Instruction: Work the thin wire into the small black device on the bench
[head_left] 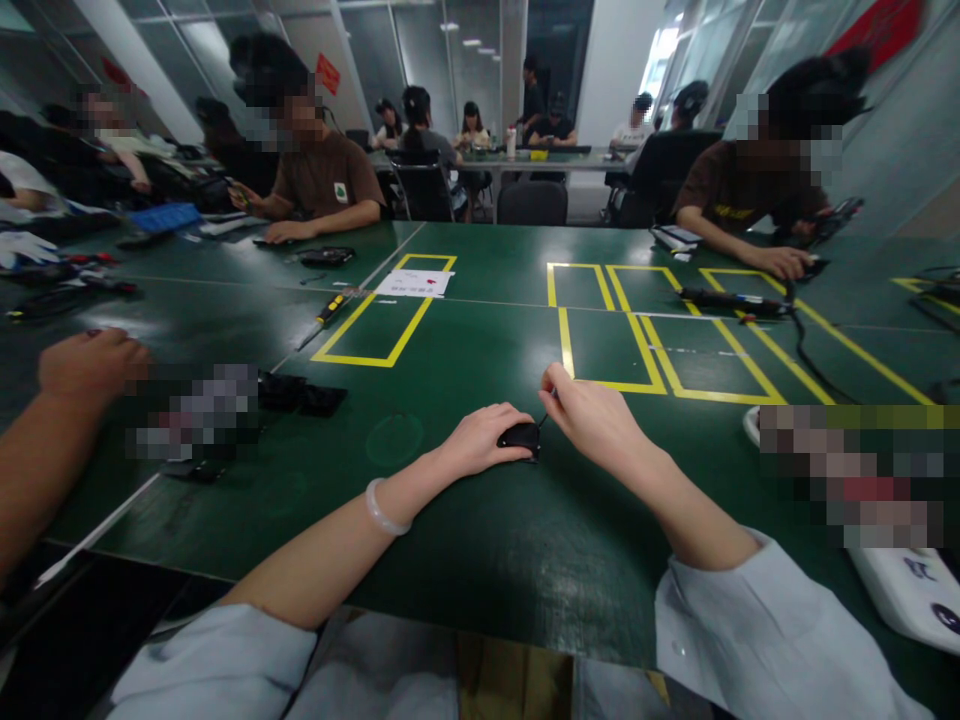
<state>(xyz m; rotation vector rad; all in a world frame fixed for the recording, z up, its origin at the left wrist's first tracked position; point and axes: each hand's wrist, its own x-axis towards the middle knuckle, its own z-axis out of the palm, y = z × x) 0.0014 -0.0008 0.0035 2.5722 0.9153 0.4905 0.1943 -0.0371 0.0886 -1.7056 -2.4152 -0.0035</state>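
Observation:
My left hand (484,440) is closed round a small black object (519,438) resting on the green table (480,540), just right of the middle. Its make is hard to tell; it looks like a rounded black case. Up and to the right, my right hand (585,400) pinches a thin dark tool or shaft (546,420) whose lower end reaches the black object's upper right edge. Most of that thin piece is hidden by my fingers.
A yellow-black screwdriver (331,308) and a white paper (414,284) lie ahead, near yellow tape rectangles (652,385). Black pieces (300,393) lie left, beside another person's arm (56,430). A white object (904,590) is at right; two people sit opposite.

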